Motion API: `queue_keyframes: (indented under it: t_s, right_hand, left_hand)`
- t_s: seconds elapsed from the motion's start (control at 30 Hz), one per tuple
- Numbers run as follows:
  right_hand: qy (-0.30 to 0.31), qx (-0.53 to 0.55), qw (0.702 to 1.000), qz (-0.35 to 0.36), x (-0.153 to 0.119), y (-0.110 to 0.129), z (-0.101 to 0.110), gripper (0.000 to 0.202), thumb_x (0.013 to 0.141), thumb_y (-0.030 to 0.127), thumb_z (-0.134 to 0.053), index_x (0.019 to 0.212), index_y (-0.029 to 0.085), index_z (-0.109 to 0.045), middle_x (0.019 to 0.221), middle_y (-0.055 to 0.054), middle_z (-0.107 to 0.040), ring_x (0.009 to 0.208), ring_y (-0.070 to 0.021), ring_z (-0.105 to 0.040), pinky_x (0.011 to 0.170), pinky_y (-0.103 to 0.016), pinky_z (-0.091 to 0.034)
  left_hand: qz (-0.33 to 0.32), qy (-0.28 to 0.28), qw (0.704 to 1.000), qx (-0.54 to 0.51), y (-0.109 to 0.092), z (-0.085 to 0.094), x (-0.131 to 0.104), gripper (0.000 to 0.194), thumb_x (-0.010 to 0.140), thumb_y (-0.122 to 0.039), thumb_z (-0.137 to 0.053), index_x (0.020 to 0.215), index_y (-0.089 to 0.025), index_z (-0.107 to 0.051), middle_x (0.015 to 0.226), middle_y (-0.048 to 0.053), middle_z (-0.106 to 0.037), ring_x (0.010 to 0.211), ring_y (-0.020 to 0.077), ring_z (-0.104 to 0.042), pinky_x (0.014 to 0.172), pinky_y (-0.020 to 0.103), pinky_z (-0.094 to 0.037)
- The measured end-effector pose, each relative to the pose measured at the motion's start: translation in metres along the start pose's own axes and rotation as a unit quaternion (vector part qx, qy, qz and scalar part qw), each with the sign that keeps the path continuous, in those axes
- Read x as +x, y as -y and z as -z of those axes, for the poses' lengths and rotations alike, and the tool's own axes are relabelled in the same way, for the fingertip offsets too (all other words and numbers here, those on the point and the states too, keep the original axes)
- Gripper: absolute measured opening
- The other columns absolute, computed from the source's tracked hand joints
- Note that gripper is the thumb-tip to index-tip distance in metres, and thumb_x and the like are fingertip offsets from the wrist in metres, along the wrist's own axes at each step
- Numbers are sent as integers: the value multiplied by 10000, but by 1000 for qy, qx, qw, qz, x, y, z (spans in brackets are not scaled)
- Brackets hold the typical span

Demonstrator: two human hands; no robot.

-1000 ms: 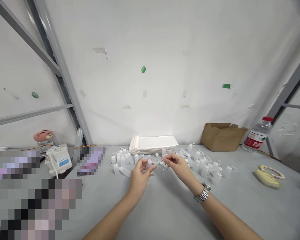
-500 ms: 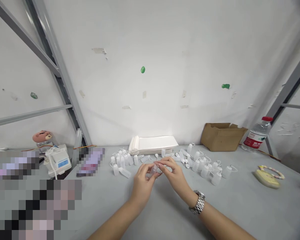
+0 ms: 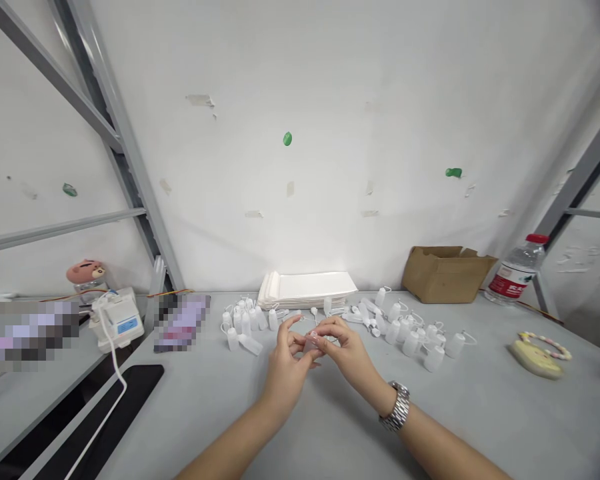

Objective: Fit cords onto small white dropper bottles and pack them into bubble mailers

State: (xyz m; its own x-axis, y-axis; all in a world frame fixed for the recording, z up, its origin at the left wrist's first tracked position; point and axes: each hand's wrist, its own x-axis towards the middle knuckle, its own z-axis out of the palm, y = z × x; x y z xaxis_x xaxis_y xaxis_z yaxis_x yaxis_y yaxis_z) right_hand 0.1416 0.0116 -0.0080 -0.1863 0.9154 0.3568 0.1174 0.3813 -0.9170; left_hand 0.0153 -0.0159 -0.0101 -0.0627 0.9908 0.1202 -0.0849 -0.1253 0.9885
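Partly hidden, small translucent bottle.

The worktop is grey, the box at right brown, the bottle clear with a red cap and a red-and-white label.

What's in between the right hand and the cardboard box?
Small, whitish bottles, several with looped straps, stand between the right hand and the box. The head view shows them.
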Motion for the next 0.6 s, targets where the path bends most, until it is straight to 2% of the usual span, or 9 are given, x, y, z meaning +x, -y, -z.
queue_keyframes:
  t_s: [0.13,0.23,0.3,0.43,0.5,0.6]
  right_hand:
    - [62,8,998,-27,5,-1,7,198,719,410,-614,743,234,-700,826,-30,-546,816,-171,-533,742,-288,-446]
    - [92,30,994,-49,7,2,12,248,759,429,-561,731,233,-709,838,-33,-558,854,-173,-526,800,-299,-429]
    - [92,49,993,-59,7,4,12,262,767,434,-546,747,232,-710,860,-35,-563,869,-175,-522,817,-302,-426]
    - [58,93,991,-73,5,6,8,217,713,412,-616,823,245,-701,853,-26,-559,824,-171,-531,739,-284,-455]
    - [45,105,990,-77,5,6,6,196,690,399,-639,786,240,-700,832,-20,-554,810,-167,-533,719,-276,-455]
    - [57,106,989,-84,6,4,6,184,680,398,-645,732,229,-695,824,-17,-544,798,-163,-535,703,-269,-456]
  left_hand:
    - [14,2,1000,-3,2,1,2,580,654,-225,-653,1173,-263,-394,725,-34,-531,736,186,-644,591,322,-556]
    - [13,6,1000,-15,1,3,4,652,661,-241,-656,1234,-279,-347,743,-23,-546,739,195,-655,594,320,-554]
    - [9,6,1000,-28,1,3,5,689,668,-260,-656,1262,-280,-309,757,-14,-561,748,201,-659,597,321,-553]
    - [9,5,999,-30,-1,2,5,705,662,-262,-664,1265,-282,-299,752,-17,-573,752,207,-660,594,335,-558]
    - [14,8,999,-30,-1,2,4,706,660,-244,-664,1264,-280,-301,737,-22,-570,742,210,-662,589,342,-561]
    - [20,11,999,-34,-1,2,3,702,661,-215,-657,1265,-275,-304,734,-20,-576,738,211,-662,585,345,-562]
